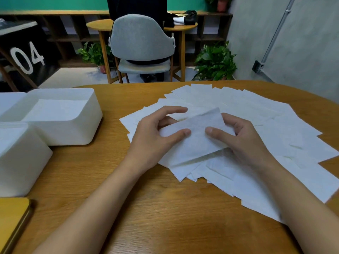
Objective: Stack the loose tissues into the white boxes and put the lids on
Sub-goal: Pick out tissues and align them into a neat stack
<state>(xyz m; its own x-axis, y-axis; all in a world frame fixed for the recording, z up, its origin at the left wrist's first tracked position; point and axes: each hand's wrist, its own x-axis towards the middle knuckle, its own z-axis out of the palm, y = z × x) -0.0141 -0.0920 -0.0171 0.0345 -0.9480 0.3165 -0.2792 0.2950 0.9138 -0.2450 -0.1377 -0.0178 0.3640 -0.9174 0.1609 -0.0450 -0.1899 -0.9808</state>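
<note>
- While lifted just above the pile, pinched at both ends: single tissue point(198, 145), tilted.
- Left grip point(156, 132): grasping the single tissue, thumb on top, fingers curled behind its left end.
- Right grip point(245, 140): grasping the same tissue, thumb pressed on its right half.
- Loose tissues point(247, 110): fanned and overlapping over the right of the wooden worktop point(165, 208).
- At the left: open white box point(77, 132), tissues stacked inside.
- Nearer, just beside it: second white box point(22, 162).
</note>
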